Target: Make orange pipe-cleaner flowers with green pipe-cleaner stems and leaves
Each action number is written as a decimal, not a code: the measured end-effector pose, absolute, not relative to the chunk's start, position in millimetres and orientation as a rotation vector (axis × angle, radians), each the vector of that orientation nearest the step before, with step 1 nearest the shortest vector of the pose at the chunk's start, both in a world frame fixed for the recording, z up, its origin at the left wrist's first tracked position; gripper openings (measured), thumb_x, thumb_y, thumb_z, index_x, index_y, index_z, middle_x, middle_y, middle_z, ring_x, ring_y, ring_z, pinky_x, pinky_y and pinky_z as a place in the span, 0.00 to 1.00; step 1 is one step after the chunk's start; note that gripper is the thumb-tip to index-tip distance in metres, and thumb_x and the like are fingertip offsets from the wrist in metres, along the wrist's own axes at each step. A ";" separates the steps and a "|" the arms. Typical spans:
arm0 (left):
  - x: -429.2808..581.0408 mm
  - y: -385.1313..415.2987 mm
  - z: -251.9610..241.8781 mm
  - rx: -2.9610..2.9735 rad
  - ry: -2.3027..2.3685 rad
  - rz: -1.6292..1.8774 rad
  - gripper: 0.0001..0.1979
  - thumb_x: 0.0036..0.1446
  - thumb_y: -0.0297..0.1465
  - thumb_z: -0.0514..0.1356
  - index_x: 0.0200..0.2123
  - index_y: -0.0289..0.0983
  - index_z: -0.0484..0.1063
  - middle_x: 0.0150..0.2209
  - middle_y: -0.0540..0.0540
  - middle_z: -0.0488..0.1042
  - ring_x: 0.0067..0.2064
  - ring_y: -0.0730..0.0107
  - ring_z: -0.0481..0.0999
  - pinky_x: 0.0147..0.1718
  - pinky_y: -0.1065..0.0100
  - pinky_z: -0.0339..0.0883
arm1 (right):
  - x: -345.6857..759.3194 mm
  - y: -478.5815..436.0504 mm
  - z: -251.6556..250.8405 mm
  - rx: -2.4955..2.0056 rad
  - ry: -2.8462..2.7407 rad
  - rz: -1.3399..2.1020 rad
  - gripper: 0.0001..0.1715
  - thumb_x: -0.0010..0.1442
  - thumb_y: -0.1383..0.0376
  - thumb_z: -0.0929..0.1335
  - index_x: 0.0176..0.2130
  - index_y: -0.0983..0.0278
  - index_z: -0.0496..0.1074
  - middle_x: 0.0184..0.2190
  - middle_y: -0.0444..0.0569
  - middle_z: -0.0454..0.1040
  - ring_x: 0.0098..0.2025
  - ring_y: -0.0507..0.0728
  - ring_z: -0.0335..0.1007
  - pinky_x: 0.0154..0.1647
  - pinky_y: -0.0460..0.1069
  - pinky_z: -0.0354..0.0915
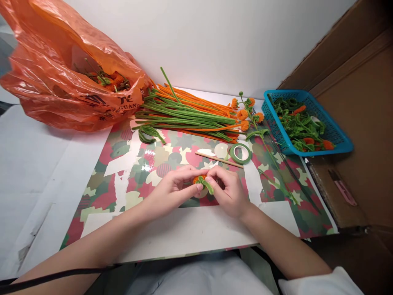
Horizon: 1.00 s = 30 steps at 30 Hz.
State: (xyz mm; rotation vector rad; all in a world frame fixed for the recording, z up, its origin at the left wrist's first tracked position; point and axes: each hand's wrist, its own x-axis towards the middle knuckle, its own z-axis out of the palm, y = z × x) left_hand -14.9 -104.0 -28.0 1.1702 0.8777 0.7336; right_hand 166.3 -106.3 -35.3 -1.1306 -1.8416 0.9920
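Note:
Between my two hands is a small orange pipe-cleaner flower [200, 179] with green pipe-cleaner pieces at its base, one end sticking out toward me. My left hand [181, 185] pinches it from the left with thumb and fingers. From the right, my right hand [226, 189] closes thumb and forefinger on the green part. Fingers hide much of the flower. Just beyond the hands lie a thin brown stick [219, 159] and a roll of green floral tape [240, 153].
Green pipe cleaners [190, 116] and orange ones [196, 100] lie across the back. An orange plastic bag [76, 98] stands at left. Finished orange flowers [242, 114] lie beside a blue basket [307, 153] of green and orange pieces. A pink-handled cutter [344, 190] rests at right.

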 end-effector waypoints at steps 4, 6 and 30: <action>-15.7 -103.6 -28.0 1.094 0.906 0.699 0.16 0.60 0.35 0.60 0.50 0.42 0.76 0.35 0.48 0.70 0.34 0.70 0.74 0.35 0.67 0.72 | 165.2 -107.8 -34.8 -1.126 -1.877 0.881 0.10 0.62 0.66 0.63 0.28 0.61 0.62 0.21 0.40 0.64 0.24 0.50 0.57 0.30 0.48 0.57; -16.1 -104.6 -30.1 1.084 0.933 0.697 0.17 0.61 0.37 0.59 0.53 0.42 0.72 0.35 0.48 0.71 0.34 0.69 0.75 0.36 0.67 0.73 | 164.6 -108.5 -34.2 -1.132 -1.929 0.829 0.10 0.62 0.66 0.63 0.28 0.61 0.62 0.21 0.41 0.65 0.24 0.51 0.58 0.31 0.48 0.57; -22.0 -100.9 -44.6 1.948 0.897 0.966 0.11 0.62 0.24 0.56 0.46 0.38 0.73 0.36 0.45 0.69 0.38 0.69 0.72 0.29 0.73 0.69 | 162.6 -111.8 -40.0 -1.147 -1.620 1.349 0.13 0.61 0.65 0.63 0.25 0.62 0.60 0.21 0.41 0.62 0.23 0.50 0.56 0.25 0.46 0.53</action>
